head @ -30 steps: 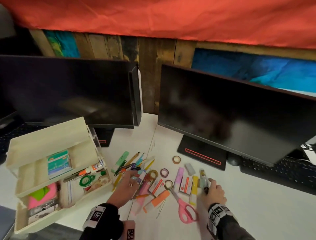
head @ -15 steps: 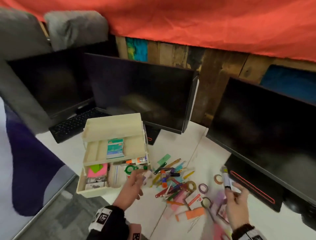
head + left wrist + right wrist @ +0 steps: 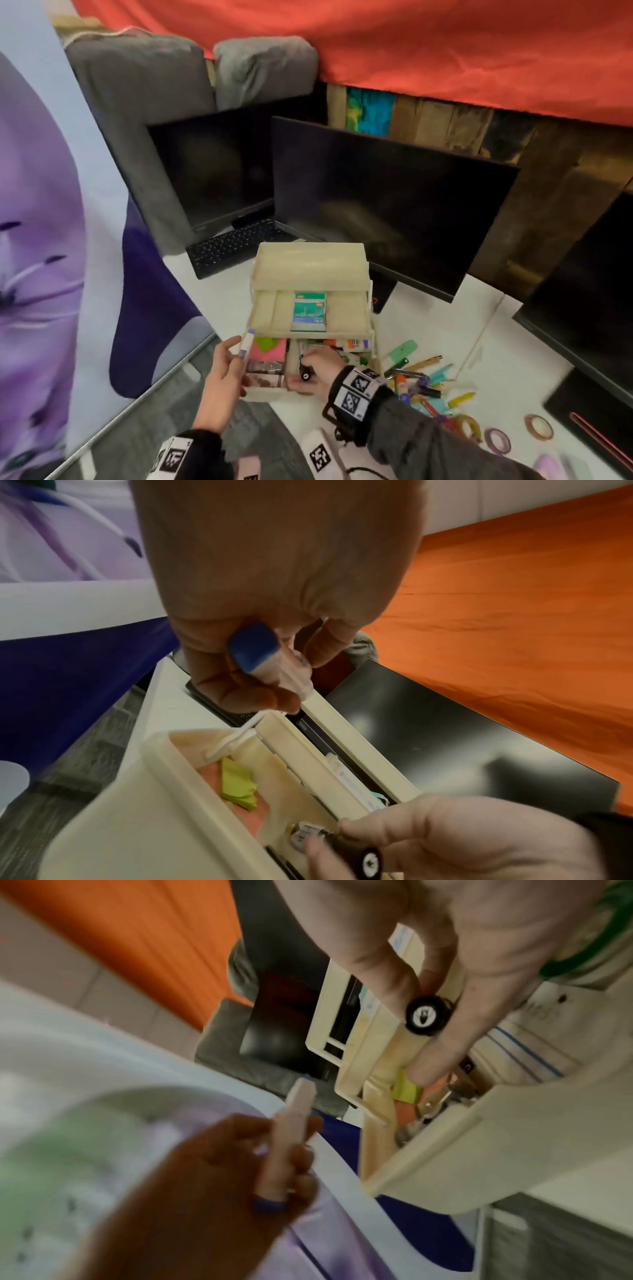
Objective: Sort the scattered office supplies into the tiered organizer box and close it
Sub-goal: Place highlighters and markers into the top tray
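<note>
The cream tiered organizer box (image 3: 310, 270) stands open near the table's left edge, with a green packet (image 3: 308, 311) in its upper tray. My left hand (image 3: 239, 354) hovers at the box's front left corner and pinches a white stick with a blue cap (image 3: 247, 344), also seen as the blue-capped stick (image 3: 253, 650). My right hand (image 3: 305, 365) reaches into the bottom tier and grips a marker with a black end (image 3: 305, 372), the same marker (image 3: 426, 1014) in the right wrist view. Pink and green sticky notes (image 3: 240, 780) lie in the bottom tier.
Loose pens, highlighters and clips (image 3: 424, 380) lie scattered right of the box, with tape rolls (image 3: 539, 426) further right. Dark monitors (image 3: 387, 205) stand behind, a keyboard (image 3: 233, 248) at the back left. The table edge and a purple banner (image 3: 44, 240) are left of the box.
The head view has swung left. Both hands left the pile and came to the box; my right hand carried the marker into the bottom tier, my left brought the blue-capped stick.
</note>
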